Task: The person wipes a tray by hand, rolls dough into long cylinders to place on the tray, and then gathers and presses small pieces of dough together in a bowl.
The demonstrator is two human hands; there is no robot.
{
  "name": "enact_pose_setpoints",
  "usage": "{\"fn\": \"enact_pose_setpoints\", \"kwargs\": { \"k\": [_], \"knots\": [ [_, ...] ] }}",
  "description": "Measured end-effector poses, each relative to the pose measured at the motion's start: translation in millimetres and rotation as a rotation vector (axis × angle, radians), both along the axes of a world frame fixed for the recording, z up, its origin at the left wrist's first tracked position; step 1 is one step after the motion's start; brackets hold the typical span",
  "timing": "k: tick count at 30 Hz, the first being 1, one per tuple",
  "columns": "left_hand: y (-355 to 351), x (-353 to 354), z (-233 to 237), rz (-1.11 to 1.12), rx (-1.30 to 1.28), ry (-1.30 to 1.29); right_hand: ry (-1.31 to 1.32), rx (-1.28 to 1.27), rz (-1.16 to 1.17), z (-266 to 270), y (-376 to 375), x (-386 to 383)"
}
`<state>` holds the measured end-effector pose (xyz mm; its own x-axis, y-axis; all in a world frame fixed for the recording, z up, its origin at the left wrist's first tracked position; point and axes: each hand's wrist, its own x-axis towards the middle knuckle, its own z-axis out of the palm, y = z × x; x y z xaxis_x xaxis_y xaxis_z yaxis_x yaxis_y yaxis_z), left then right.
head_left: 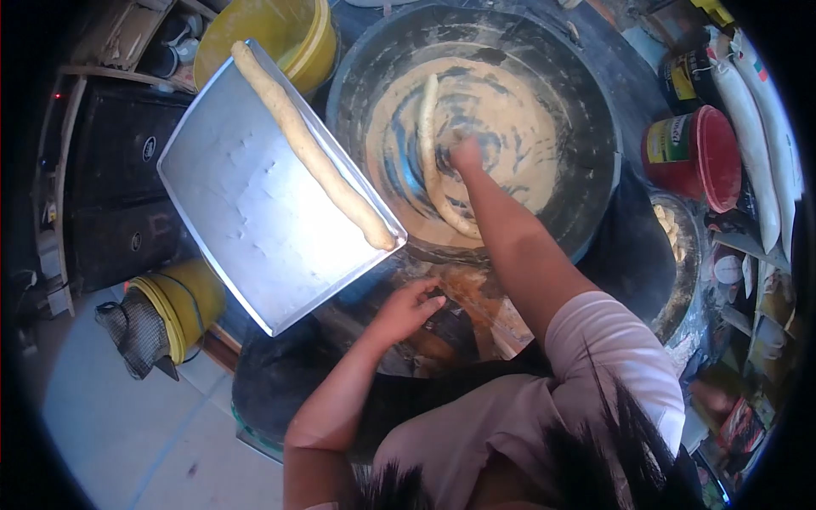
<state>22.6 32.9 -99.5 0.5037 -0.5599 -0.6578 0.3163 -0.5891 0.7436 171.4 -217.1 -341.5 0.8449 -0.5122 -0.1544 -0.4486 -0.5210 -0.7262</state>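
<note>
A red tin (693,153) and a yellow bucket (285,25) flank the round, flour-smeared pan (591,161). Inside it, the right hand (466,155) touches a soft dough rope (427,161); I cannot tell its finger spread. The left hand (410,308), loosely curled and empty, rests beside a shiny metal tray (246,208) bearing another rope (310,149).

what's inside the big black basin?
A long dough rope on a smeared tan film, with the right hand down beside it. The basin floor under the hand and forearm is hidden.
</note>
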Motion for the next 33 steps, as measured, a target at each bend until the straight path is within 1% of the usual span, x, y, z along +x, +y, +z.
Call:
{"fn": "enact_pose_setpoints", "kwargs": {
  "k": [2, 3, 5, 6, 8, 9, 11, 12, 14, 15, 17, 18, 20, 21, 22, 23, 25, 26, 28, 29, 30, 32, 33],
  "knots": [
    [-1.4, 2.6, 3.1, -0.002, 0.009, -0.007, 0.225, -0.007, -0.070, 3.2, -2.0, 2.1],
    [-0.9, 3.2, 4.2, -0.002, 0.011, -0.004, 0.228, -0.005, -0.070, 4.1, -2.0, 3.6],
    [-0.4, 3.4, 5.1, -0.028, 0.030, -0.034, 0.129, -0.099, -0.043, 4.4, -2.9, 6.7],
    [-0.4, 3.6, 5.5, -0.028, 0.031, -0.029, 0.135, -0.098, -0.042, 0.5, -2.9, 9.8],
    [-0.2, 3.1, 5.2, -0.062, 0.052, -0.035, -0.005, -0.256, 0.080, -8.0, -1.1, 20.2],
    [0.0, 1.9, 4.0, -0.063, 0.055, -0.029, 0.001, -0.252, 0.080, -6.5, 1.2, 23.8],
    [0.0, 0.9, 2.0, -0.072, 0.064, -0.030, 0.096, -0.278, 0.178, -1.6, 4.0, 32.5],
    [-0.5, 2.1, 2.3, -0.072, 0.067, -0.028, 0.097, -0.274, 0.178, -4.2, 4.3, 35.3],
    [-1.8, 4.3, 4.6, -0.059, 0.049, -0.028, 0.188, -0.471, 0.243, -7.9, 3.9, 38.9],
    [-2.2, 5.1, 4.5, -0.060, 0.049, -0.027, 0.188, -0.470, 0.243, -4.3, 2.3, 38.3],
    [-3.2, 7.5, 4.7, -0.071, 0.076, -0.047, 0.236, -0.318, 0.280, 5.1, -5.8, 36.6],
    [-3.3, 8.0, 5.3, -0.072, 0.074, -0.050, 0.234, -0.320, 0.279, 3.6, -13.8, 37.0],
    [-3.5, 8.2, 7.5, -0.080, 0.057, -0.087, 0.126, -0.006, 0.157, 0.1, -35.9, 39.3],
    [-3.9, 8.1, 9.4, -0.080, 0.051, -0.092, 0.122, -0.012, 0.156, 21.7, -46.6, 41.4],
    [-4.2, 7.5, 11.8, -0.070, 0.047, -0.087, 0.155, 0.254, 0.184, 60.6, -61.0, 46.3],
    [-4.4, 6.0, 13.9, -0.062, 0.042, -0.080, 0.188, 0.520, 0.209, 86.7, -72.3, 45.5],
    [-2.4, 1.8, 9.6, -0.066, 0.045, -0.058, -0.048, 0.577, 0.086, 98.7, -96.7, 52.1],
    [-1.1, 0.1, 6.1, -0.068, 0.057, -0.038, -0.050, 0.568, 0.085, 103.8, -103.2, 53.1],
    [0.6, -1.3, 0.5, -0.045, 0.028, -0.008, -0.673, 0.906, -0.419, 116.6, -112.5, 59.8],
    [1.3, -1.8, -1.9, -0.023, 0.009, 0.026, -0.671, 0.785, -0.460, 110.8, -118.0, 57.8],
    [1.4, -1.9, -3.2, -0.024, 0.004, 0.019, -0.678, 0.782, -0.456, 106.7, -113.9, 51.6],
    [1.4, -0.2, -4.7, 0.012, -0.036, 0.028, -0.340, 0.458, -0.443, 94.8, -95.7, 37.7],
    [0.2, 1.4, -1.8, 0.012, -0.035, 0.025, -0.269, 0.334, -0.426, 60.0, -83.9, 32.5]
  ]
}}
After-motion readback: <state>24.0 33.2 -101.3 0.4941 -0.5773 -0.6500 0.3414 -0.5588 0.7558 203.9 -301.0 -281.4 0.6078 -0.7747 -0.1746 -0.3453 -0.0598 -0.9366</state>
